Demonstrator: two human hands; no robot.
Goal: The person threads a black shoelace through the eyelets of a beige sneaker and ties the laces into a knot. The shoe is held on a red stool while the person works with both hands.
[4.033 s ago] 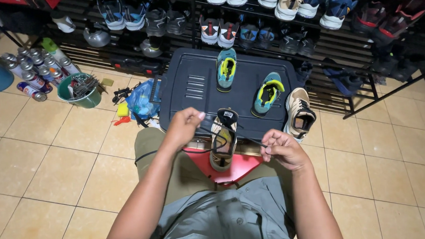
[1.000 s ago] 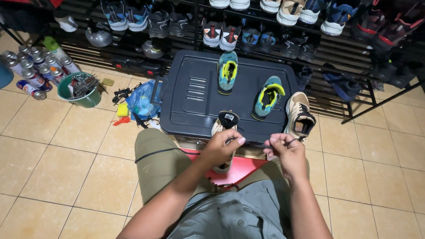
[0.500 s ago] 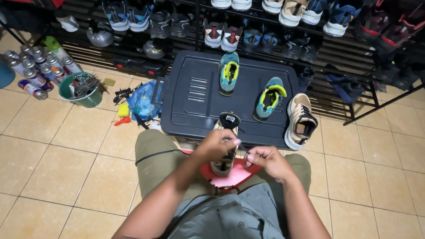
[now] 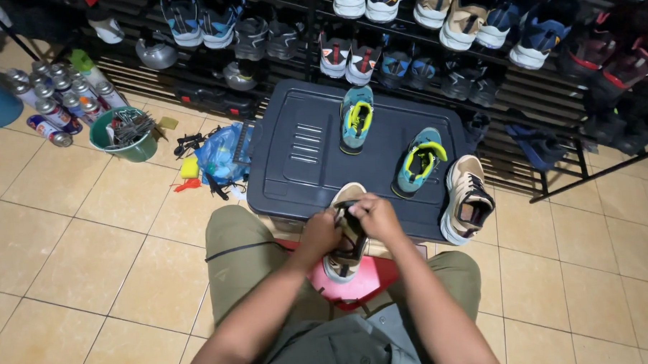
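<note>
Both hands meet over a tan low-top sneaker with black laces and a pale sole point(image 4: 346, 247), held between the knees just above a red plastic stool point(image 4: 362, 282). Left hand point(image 4: 320, 234): fingers curled in and pinched on the black lace at the left side of the shoe's opening. Right hand point(image 4: 374, 216): fingers bent and closed on the lace at the tongue, just beside the left hand; the two nearly touch. Shoe's toe points away, its far end reaching the near edge of a dark grey plastic storage-box lid point(image 4: 303, 155). On the lid: the matching tan sneaker point(image 4: 468, 198) at the near right corner, a teal and yellow sneaker point(image 4: 418, 161) just left of it, and a second teal and yellow sneaker point(image 4: 356, 118) farther back. Left of the lid, on the tiled floor, a blue plastic bag point(image 4: 222, 153), a green bucket of metal tools point(image 4: 125, 133) and a cluster of spray cans point(image 4: 63, 101). Far side: black metal shoe rack point(image 4: 553, 159) filled with pairs.
</note>
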